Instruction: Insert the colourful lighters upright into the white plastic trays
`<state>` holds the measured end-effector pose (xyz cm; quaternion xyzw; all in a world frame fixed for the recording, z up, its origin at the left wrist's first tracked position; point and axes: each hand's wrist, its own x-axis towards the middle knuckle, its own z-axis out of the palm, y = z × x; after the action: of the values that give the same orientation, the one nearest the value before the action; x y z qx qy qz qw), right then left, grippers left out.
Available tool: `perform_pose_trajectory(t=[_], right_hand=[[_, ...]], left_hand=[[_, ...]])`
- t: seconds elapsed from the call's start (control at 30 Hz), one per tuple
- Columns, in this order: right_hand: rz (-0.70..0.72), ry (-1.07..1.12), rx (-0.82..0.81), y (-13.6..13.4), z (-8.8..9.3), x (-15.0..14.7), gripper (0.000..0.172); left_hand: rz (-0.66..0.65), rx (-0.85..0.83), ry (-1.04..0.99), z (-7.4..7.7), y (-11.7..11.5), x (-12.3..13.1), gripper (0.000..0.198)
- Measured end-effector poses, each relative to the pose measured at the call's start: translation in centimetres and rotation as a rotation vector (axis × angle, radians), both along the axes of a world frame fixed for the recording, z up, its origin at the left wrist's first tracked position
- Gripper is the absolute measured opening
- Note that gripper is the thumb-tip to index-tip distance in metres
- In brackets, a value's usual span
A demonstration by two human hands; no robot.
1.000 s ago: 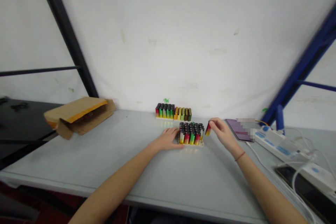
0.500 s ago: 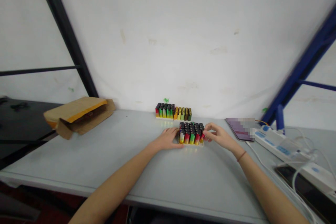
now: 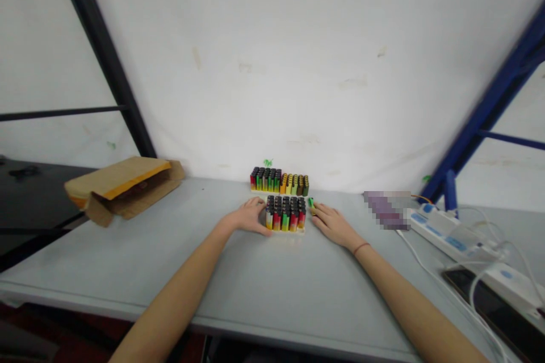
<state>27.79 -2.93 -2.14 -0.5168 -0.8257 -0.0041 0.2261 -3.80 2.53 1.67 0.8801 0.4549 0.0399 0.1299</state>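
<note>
A tray of lighters (image 3: 285, 216) stands before me, several rows upright with black tops and red, green and white-yellow bodies. My left hand (image 3: 249, 217) wraps its left end, thumb at the front lower corner and fingers toward the back. Right of the tray, a single green and yellow lighter (image 3: 311, 202) lies on the table. The fingertips of my right hand (image 3: 335, 225) close on its near end, with the palm low over the table; the thumb is hidden.
Against the wall stand a second tray of black-topped lighters (image 3: 266, 180) and a yellow-to-brown set (image 3: 294, 184). An open cardboard package (image 3: 128, 184) lies left. At right are a blurred purple device (image 3: 385, 210), a power strip (image 3: 451, 241) with cables and a dark phone (image 3: 489, 300).
The front tray has slid left along with my left hand. My right hand has left the tray's right side and lowered onto the single green lighter, which was mostly hidden behind the tray.
</note>
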Motion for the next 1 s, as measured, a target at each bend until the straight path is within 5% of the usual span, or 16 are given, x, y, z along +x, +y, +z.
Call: perform_pose_trajectory(t=[0.23, 0.5, 0.77, 1.0], right_hand=[[-0.189, -0.124, -0.075, -0.9, 2.0, 0.2, 0.023], [-0.286, -0.08, -0.18, -0.6, 1.2, 0.6, 0.022], [-0.148, 0.572, -0.087, -1.2, 1.8, -0.2, 0.032], [-0.185, 0.97, -0.274, -0.5, 1.1, -1.0, 0.06]], left_hand=[[0.088, 0.07, -0.013, -1.4, 0.0, 1.2, 0.091], [0.065, 0.156, -0.012, -2.4, -0.4, 2.3, 0.077], [0.056, 0.144, -0.008, -2.1, -0.5, 2.4, 0.079], [0.058, 0.126, -0.006, -1.9, -0.7, 2.4, 0.079]])
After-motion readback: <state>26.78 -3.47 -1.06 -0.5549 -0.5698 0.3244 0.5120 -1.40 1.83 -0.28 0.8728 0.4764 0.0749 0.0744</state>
